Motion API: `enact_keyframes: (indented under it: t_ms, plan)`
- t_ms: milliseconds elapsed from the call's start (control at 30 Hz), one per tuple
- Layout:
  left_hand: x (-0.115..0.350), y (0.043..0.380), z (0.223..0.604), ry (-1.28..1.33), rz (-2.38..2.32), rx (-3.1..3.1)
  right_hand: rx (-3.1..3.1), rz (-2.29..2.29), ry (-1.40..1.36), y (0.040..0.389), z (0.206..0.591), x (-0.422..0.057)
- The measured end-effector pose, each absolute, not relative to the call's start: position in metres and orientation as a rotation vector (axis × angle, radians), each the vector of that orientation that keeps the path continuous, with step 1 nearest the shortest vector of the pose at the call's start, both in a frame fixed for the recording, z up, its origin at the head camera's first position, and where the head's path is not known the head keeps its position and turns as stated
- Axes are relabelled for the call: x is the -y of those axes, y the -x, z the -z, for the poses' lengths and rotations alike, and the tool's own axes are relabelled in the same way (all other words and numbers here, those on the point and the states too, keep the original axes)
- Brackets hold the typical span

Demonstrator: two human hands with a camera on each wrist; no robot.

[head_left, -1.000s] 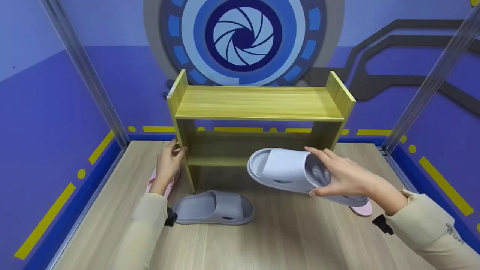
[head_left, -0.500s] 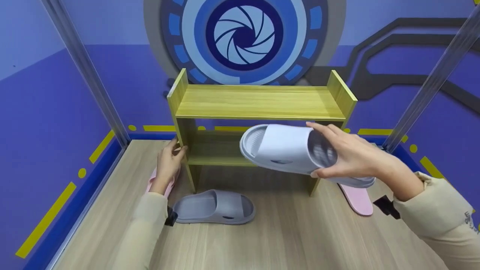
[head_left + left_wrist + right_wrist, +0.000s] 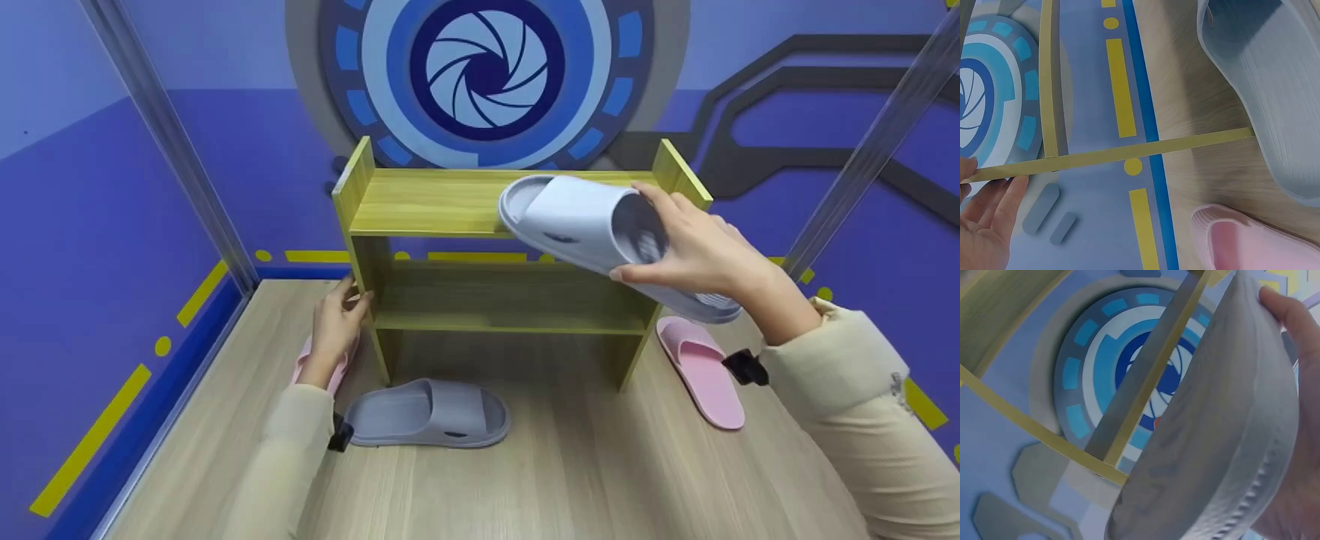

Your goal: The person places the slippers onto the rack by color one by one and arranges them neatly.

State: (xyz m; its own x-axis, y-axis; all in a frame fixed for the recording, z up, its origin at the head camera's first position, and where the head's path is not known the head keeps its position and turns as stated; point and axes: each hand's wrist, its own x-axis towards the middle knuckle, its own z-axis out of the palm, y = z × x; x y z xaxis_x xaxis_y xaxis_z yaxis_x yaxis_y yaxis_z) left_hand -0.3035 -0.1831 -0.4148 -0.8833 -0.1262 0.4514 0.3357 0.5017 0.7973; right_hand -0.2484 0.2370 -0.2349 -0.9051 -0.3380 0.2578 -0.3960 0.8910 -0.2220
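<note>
My right hand [image 3: 701, 244] grips a grey slide slipper [image 3: 577, 217] by its strap, thumb on the near side and fingers over the far side. The slipper is held in the air, tilted, its toe overlapping the top board of a small wooden rack [image 3: 435, 199] in the head view. In the right wrist view the slipper's sole [image 3: 1207, 427] fills much of the picture. My left hand [image 3: 337, 322] pinches the left side panel of the rack between thumb and fingers; the left wrist view shows that panel's edge [image 3: 1100, 157]. Another grey slipper [image 3: 427, 414] lies on the floorboard before the rack.
A pink slipper [image 3: 705, 371] lies to the right of the rack. Another pink slipper [image 3: 1258, 239] lies on the left, partly covered by my left arm in the head view. Blue patterned walls and metal posts [image 3: 172, 142] enclose the wooden surface [image 3: 570, 480].
My right hand has lifted the grey slipper from in front of the middle shelf up to the top board's height, uncovering the right pink slipper. My left hand stays on the panel.
</note>
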Motion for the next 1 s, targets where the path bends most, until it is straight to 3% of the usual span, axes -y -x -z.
enact_keyframes:
  t_ms: [667,1000]
  plan:
    - [0.183,0.304,0.415,0.166,1.368,2.294,2.903,-0.383,-0.211,0.287,0.232,-0.219]
    - [0.184,0.304,0.415,0.174,1.348,2.309,2.951,-0.273,-0.251,0.284,0.226,-0.222]
